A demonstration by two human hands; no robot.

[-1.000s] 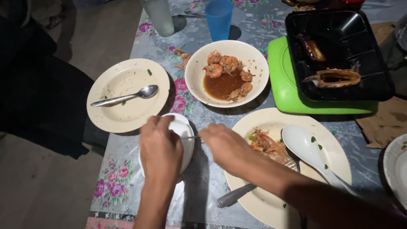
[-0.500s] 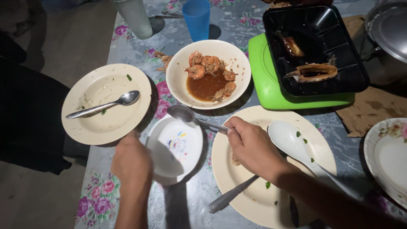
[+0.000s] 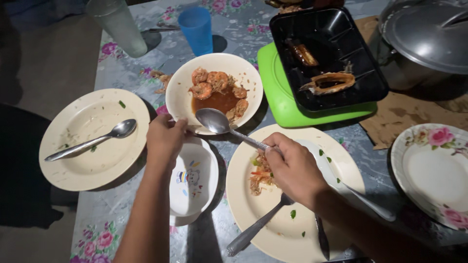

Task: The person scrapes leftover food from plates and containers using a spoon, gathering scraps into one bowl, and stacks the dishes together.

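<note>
Right-hand grip: the right hand [image 3: 292,168] is pressed together around the handle of a metal spoon [image 3: 214,121], pinching it near the handle's end. The spoon bowl points away from the person and hovers at the near rim of the shrimp bowl [image 3: 181,92], which holds shrimp in brown sauce. The long reach of the handle lets the hand stay over the cream plate [image 3: 287,238] while the spoon bowl reaches the sauce.

Left-hand grip: the left hand [image 3: 165,139] is curled over the far edge of a small white bowl [image 3: 195,187] with a cartoon print inside. The fingertips are hidden behind the hand, so whether they clamp the small bowl's rim or rest against the shrimp bowl's rim cannot be told. The small bowl sits on the bench [image 3: 195,243] just beside the shrimp bowl and appears slightly tilted, probably held so as to keep it steady and close.

Surroundings: the cream plate under the right hand carries a small heap of shrimp scraps, a white serving spoon and other cutlery. A second cream plate [image 3: 73,165] with a spoon lies to the left. A black tray [image 3: 351,44] sits on a green tray [image 3: 278,97] beyond; a blue cup [image 3: 197,29], a metal pot lid [image 3: 429,34] and a floral plate [image 3: 434,170] stand well apart.
</note>
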